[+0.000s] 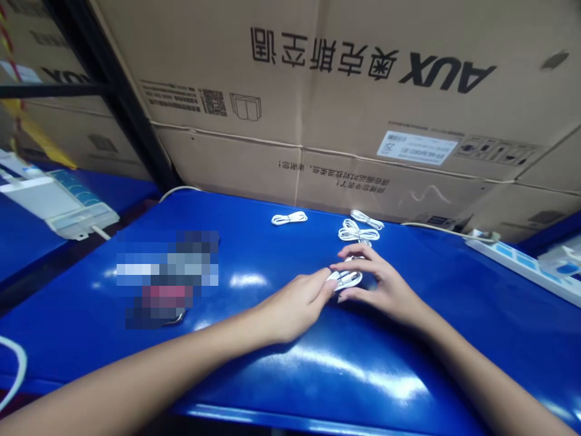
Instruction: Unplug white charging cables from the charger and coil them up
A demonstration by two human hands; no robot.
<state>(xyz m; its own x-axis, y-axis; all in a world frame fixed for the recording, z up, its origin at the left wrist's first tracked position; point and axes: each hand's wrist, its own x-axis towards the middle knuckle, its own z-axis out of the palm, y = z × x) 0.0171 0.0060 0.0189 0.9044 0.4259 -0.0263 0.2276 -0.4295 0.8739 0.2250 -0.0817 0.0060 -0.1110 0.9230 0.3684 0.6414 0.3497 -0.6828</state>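
Because the white cable coil (pixel 345 280) sits between both hands, just right of the lower middle of the frame, it appears pinched from two sides rather than lying free. The fingertips of the left hand (pixel 295 307) press against its left end, while the right hand (pixel 384 286) arches over it, with the fingers curving round the far side and the thumb on the near side. Neither hand is clenched or released; both grasp the coil lightly, and this two-sided hold seems to be what keeps its loops gathered. Just beyond the right hand's fingers, a cluster of coiled white cables (pixel 358 233) lies on the blue worktable (pixel 290 387), and a single coiled white cable (pixel 289 218) rests well apart to its left, perhaps spaced so the bundles do not tangle. Left of the hands, a pixelated patch (pixel 167 278) hides whatever lies there. A white power strip (pixel 521 263) runs along the right side of the table, with a white cord (pixel 436 229) trailing toward it, probably so that it can reach the socket. At the upper left sits a white and teal device (pixel 59 203), and a white cable loop (pixel 11 369) enters at the left edge. Stacked AUX cartons (pixel 318 91), printed upside down, stand behind the table beside a black steel upright (pixel 115 100).
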